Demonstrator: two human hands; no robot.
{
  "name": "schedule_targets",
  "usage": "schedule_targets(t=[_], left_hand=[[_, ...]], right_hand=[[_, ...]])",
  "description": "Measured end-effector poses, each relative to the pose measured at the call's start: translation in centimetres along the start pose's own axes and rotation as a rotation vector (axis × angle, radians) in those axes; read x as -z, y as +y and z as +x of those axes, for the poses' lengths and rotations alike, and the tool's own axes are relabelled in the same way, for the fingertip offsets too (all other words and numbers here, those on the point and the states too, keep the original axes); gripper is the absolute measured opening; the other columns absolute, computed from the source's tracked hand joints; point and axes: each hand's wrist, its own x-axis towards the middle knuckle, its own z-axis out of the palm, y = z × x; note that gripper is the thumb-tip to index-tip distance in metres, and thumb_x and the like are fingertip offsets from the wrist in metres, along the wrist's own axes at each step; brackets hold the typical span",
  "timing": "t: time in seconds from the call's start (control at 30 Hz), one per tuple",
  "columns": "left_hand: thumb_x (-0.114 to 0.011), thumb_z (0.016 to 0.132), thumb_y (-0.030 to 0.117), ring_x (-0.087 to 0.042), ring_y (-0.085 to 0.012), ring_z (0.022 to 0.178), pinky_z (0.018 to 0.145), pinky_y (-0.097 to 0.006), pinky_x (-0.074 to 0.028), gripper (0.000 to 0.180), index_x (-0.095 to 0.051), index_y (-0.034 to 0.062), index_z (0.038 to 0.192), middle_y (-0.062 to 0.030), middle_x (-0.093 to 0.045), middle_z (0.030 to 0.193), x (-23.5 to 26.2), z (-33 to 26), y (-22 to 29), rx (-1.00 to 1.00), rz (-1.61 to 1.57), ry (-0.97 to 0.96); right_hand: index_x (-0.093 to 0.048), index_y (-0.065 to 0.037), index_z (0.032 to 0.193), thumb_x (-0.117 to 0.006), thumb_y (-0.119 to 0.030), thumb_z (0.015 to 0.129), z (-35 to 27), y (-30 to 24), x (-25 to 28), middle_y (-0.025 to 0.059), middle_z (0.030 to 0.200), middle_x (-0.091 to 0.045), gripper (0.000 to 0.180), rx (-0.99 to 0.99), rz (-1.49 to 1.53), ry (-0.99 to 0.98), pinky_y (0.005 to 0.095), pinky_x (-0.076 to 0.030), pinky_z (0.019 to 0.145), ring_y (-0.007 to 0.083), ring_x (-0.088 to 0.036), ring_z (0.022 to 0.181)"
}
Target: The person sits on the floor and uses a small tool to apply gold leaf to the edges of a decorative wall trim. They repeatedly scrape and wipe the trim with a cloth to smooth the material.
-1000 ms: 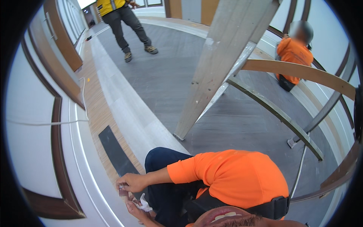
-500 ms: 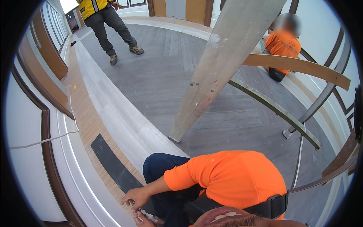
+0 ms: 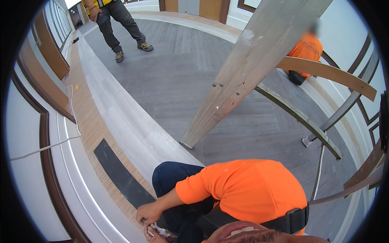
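Observation:
My right hand, at the end of an orange sleeve, is low on the left beside the wall. Its fingers are pinched together; whatever lies between them is too small to make out. Just below, my left hand is partly cut off by the lower edge, with curled fingers at a crumpled white piece, perhaps cloth or film. The hands are close together, fingertips nearly meeting. A long dark grey strip lies on the wood-coloured floor border, its near end passing under my right wrist.
A metal-legged frame rises from the grey plank floor, with a curved wooden board. A white cable runs along the panelled left wall. One person in a yellow vest stands far left; another in orange sits far right.
My right hand has shifted slightly right, its fingers drawing closer together. More of the white piece shows. The standing person's arm has lowered to the thigh. My view has shifted slightly.

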Motion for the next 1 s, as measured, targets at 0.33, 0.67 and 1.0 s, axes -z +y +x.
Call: schedule_targets(t=[0.33,0.67,1.0], left_hand=[[-0.068,0.105,0.035,-0.05,-0.0063,0.066,0.058,-0.024,-0.039,0.036,-0.069,0.0006,0.116,-0.0025,-0.067,0.087,1.3,4.9,-2.8,-0.242,0.046,0.08],[-0.07,0.103,0.035,-0.047,-0.0044,0.064,0.056,-0.022,-0.036,0.038,-0.07,-0.0014,0.115,0.0005,-0.062,0.077,0.9,6.2,-1.5,-0.289,-0.141,0.008],[-0.073,0.1,0.037,-0.061,-0.0187,0.098,0.084,-0.035,-0.051,0.044,-0.068,0.005,0.129,-0.0095,-0.068,0.112,-0.2,4.2,0.5,-0.043,-0.149,-0.003]], right_hand=[[-0.07,0.002,0.09,-0.073,-0.01,0.087,0.3,-1.4,0.6,0.015,0.082,-0.072,0.013,-0.003,0.057,0.044,0.0383,-0.052,0.068,0.0282,-0.07,0.076],[-0.072,0.001,0.1,-0.077,-0.02,0.091,0.6,-2.4,1.1,0.0098,0.088,-0.072,0.024,-0.062,0.198,0.135,0.0344,-0.052,0.074,0.019,-0.067,0.082],[-0.074,0.002,0.099,-0.075,-0.02,0.094,0.6,-2.0,1.5,0.0119,0.095,-0.074,0.022,0.058,0.201,0.225,0.0369,-0.054,0.078,0.0216,-0.07,0.089]])
